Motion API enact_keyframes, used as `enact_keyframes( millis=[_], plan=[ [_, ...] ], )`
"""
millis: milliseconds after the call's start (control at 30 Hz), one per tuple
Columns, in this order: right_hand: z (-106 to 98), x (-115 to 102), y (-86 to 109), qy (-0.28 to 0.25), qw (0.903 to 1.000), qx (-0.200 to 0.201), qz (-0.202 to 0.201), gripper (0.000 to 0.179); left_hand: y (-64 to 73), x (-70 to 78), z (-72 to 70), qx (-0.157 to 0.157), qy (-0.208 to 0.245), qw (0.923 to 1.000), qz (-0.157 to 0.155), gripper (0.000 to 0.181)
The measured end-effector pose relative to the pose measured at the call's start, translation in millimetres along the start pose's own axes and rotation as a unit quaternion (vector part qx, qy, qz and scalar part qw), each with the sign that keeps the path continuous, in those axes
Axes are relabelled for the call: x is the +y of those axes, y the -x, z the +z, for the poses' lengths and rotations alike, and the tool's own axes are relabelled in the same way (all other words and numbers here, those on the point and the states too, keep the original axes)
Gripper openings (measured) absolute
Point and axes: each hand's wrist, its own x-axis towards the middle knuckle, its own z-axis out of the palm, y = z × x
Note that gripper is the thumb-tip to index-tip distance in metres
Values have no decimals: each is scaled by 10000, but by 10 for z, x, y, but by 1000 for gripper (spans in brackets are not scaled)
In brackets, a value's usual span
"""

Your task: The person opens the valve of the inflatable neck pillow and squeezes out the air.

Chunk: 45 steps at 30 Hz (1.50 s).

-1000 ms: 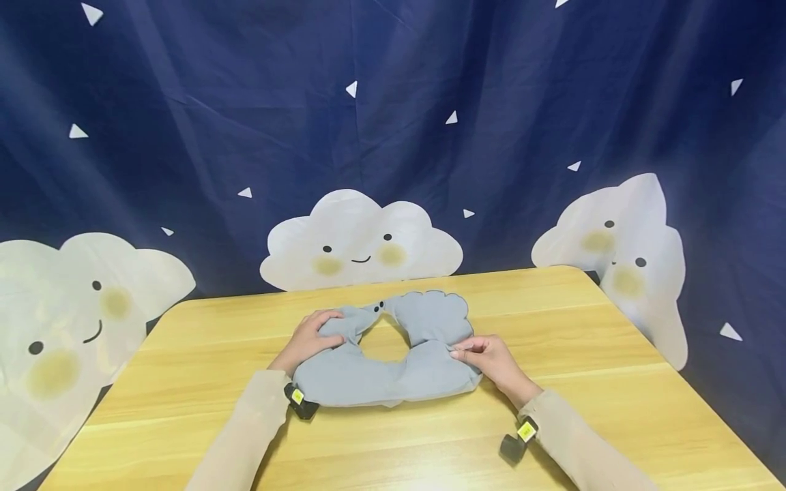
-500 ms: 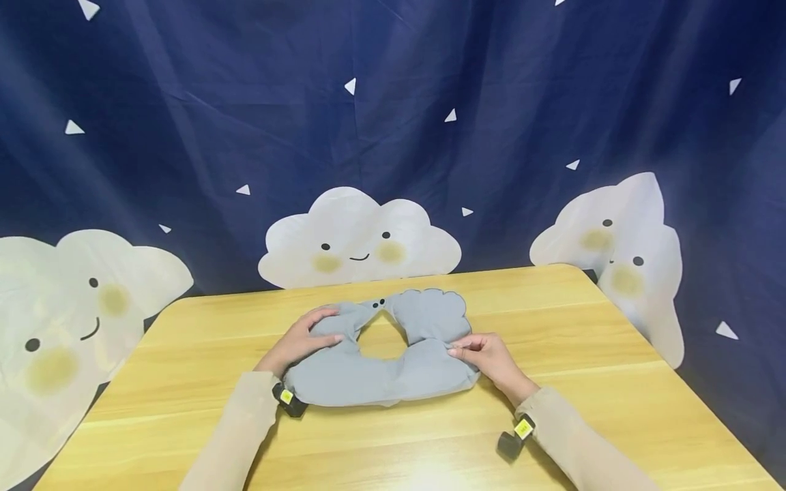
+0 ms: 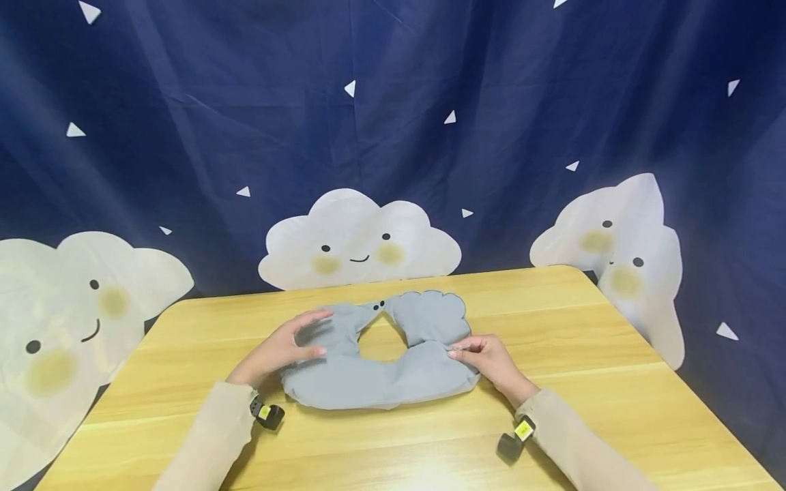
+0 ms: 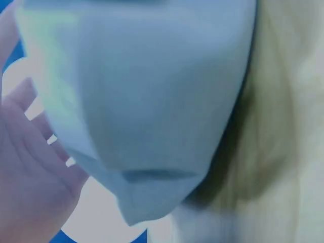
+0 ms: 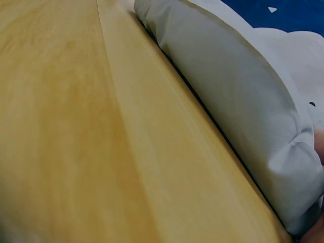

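A grey inflated neck pillow [image 3: 362, 383] lies on the wooden table, its gap at the far side bridged by a strap with two black snaps. My left hand [image 3: 278, 349] hovers at its left end, thumb and fingers spread; in the left wrist view, that hand [image 4: 38, 174] has its fingers extended beside the pillow [image 4: 152, 101]. At the right side, my right hand [image 3: 493, 363] pinches the pillow's fabric between thumb and forefinger. The right wrist view shows the pillow's puffed near side [image 5: 228, 83] with creases by my fingertips [image 5: 319, 146], mostly cut off.
The wooden table [image 3: 393, 443] extends around the pillow on every side. Behind it hangs a dark blue curtain [image 3: 405, 150] with white triangles and smiling clouds. A small black camera is strapped to each wrist.
My left hand has let go of the pillow's left end and drawn back to the left, its wrist lower and further out. The right hand stays in place with its pinch.
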Motion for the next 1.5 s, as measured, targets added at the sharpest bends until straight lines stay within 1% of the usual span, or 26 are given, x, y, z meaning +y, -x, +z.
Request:
enact_keyframes(
  millis=[67,133,200,267,367,433,533,667,833,967,1100,1300,1500],
  plan=[
    [1,-29,6,48,10000,21,58,16,33,42,30,-179,9,9997,141,74],
    [8,-45,6,62,10000,15,56,16,64,60,67,-364,-81,9988,328,79],
    [16,-59,6,119,9999,23,83,16,87,61,104,-570,-206,9964,601,84],
    [24,-42,-1,94,9999,13,79,15,102,53,136,-793,-378,9923,878,88],
    [19,58,-35,31,10000,14,40,15,113,40,173,-1041,-554,9867,1116,96],
    [12,148,-65,-11,10000,6,39,15,115,22,194,-1148,-672,9834,1237,99],
    [1,270,-109,3,10000,-9,99,16,113,0,223,-1305,-691,9808,1277,101],
    [-9,301,-112,44,9999,14,111,19,91,-17,258,-1563,-645,9783,1199,102],
    [-11,289,-105,78,9999,51,115,20,68,-29,291,-1890,-420,9761,991,107],
    [-8,294,-105,90,9999,29,124,19,65,-45,309,-2056,-322,9743,858,111],
    [-6,299,-103,70,9999,33,132,19,63,-57,321,-2130,-327,9738,723,113],
    [-9,297,-95,65,9999,86,123,20,54,-61,345,-2166,-239,9752,382,114],
    [-15,280,-95,51,9999,72,125,17,50,-70,350,-2231,-180,9740,348,113]
  ],
)
